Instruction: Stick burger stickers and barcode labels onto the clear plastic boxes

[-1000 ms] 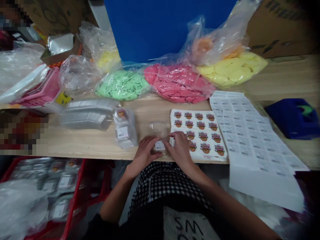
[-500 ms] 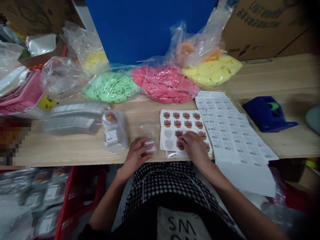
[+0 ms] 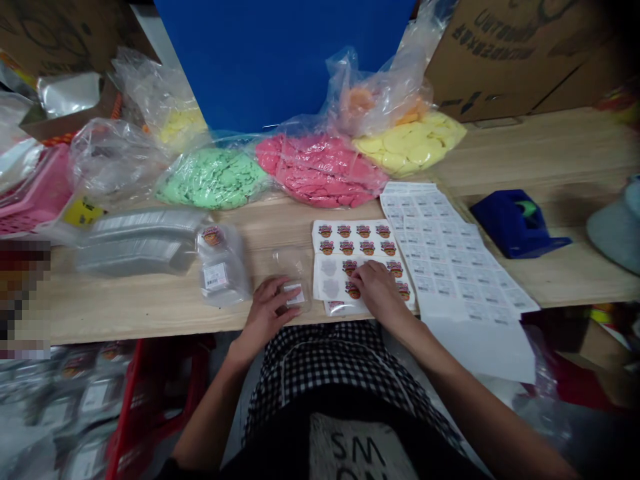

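**Hidden, cut off and blurry bits**

The left hand (image 3: 263, 313) covers part of a clear plastic box (image 3: 293, 263). The right hand (image 3: 380, 293) covers some stickers (image 3: 353, 248). A blurry patch (image 3: 25, 297) hides the bench's (image 3: 125, 313) left end. Print on the label sheet (image 3: 445, 260) is too tiny to read. The right edge cuts off a gray thing (image 3: 617, 227).

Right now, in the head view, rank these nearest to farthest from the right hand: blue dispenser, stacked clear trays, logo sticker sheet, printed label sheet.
1. The logo sticker sheet, directly under the right hand, touching it.
2. The printed label sheet, just to the hand's right.
3. The blue dispenser, farther right, past that sheet.
4. The stacked clear trays, far to the hand's left.
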The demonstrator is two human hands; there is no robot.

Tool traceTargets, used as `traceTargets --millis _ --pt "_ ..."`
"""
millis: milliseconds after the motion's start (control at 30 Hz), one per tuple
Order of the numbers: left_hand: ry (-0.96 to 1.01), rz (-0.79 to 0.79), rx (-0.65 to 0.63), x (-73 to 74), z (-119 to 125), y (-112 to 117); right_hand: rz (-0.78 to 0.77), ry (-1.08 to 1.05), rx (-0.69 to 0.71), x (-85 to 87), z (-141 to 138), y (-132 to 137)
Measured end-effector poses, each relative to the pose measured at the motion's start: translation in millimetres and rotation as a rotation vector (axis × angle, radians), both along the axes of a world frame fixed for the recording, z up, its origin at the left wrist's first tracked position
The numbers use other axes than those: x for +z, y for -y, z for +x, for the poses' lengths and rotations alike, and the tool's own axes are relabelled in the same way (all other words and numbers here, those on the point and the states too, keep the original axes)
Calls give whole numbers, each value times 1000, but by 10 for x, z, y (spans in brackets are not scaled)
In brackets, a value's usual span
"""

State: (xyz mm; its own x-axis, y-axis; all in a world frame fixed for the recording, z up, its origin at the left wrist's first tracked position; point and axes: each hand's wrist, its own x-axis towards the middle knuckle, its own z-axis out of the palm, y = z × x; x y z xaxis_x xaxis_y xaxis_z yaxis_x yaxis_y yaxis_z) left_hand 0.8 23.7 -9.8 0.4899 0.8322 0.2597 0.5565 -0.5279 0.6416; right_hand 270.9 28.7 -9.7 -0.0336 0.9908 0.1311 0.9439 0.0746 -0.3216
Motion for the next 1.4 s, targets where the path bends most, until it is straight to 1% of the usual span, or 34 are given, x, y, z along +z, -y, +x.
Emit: traceTargets --millis 100,167,233,333,400,433,500,567,633,733,867,1000,1233,1400 --pt "8 -4 8 -2 3 2 8 -23 26 5 5 27" --pt "24 -4 6 2 5 1 2 -91 55 40 28 65" --pt "33 -3 2 7 6 -1 -7 -207 55 116 65 109" --pt "15 4 -3 9 4 -2 9 -404 -52 313 107 126" --pt "-1 9 -7 5 0 -1 31 -514 -118 471 88 58" --pt "-4 13 -7 4 -2 1 34 -567 -122 544 55 -4" --pt "-9 18 -5 5 -8 5 18 -657 -85 655 -61 -175" --pt "-17 15 -7 13 -13 9 -28 -723 -21 704 -230 -381" --pt "-26 7 -9 24 -15 11 -86 -764 41 693 -421 -584" --pt "-27 2 -8 25 -18 12 -158 -811 106 599 -675 -830" --pt "-15 9 -11 -10 -27 9 -235 -830 132 427 -870 -1009" --pt "-23 10 -8 -39 -33 6 -292 -827 105 310 -940 -1064" --pt "-3 34 -15 -54 -28 -6 -338 -775 134 291 -970 -1099" --pt "-4 39 -14 -78 -34 0 -334 -717 147 214 -970 -1111"
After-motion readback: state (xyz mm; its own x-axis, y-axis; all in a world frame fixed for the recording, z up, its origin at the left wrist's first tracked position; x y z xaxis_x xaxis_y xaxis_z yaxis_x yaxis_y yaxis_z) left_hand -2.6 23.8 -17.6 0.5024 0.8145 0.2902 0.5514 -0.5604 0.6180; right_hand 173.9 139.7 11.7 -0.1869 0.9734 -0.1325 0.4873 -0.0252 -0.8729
